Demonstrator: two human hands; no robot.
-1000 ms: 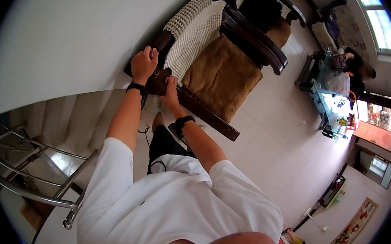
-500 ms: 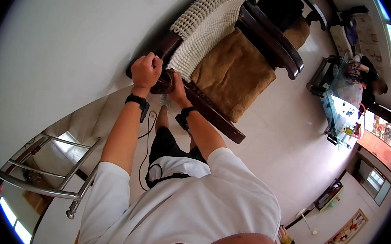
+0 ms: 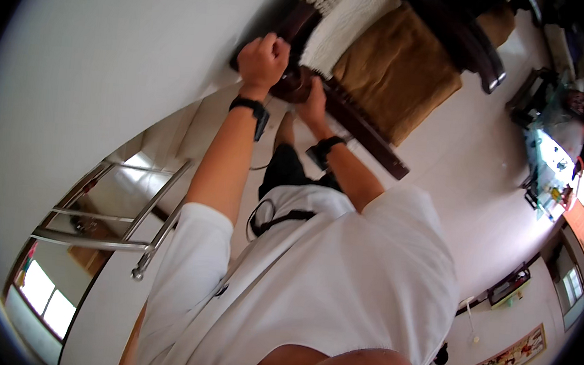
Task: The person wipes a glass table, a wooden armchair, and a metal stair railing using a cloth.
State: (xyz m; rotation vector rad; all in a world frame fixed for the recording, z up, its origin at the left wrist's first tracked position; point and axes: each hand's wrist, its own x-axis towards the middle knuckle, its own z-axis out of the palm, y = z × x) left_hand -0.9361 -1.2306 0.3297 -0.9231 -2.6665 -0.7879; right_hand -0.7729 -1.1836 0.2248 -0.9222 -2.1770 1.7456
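A dark wooden armchair [image 3: 371, 134] with a scrolled arm stands against the wall, a brown cushion [image 3: 397, 67] on its seat and a cream knitted cover [image 3: 349, 26] over its back. My left hand [image 3: 264, 62] is closed at the top of the chair's near end, fingers curled in, with their grip partly hidden. Just below and to the right, my right hand [image 3: 314, 104] grips the rounded end of the wooden arm, thumb pointing up. Both wrists wear black bands.
On the left runs a metal stair railing [image 3: 95, 241], below the white wall [image 3: 123, 66]. Pale tiled floor [image 3: 443, 174] spreads to the right of the chair. A cluttered glass table [image 3: 551, 155] stands at the far right, with a person near it.
My view has shifted, so chair, hands and railing sit farther right and higher in the picture. Both hands keep their places on the chair.
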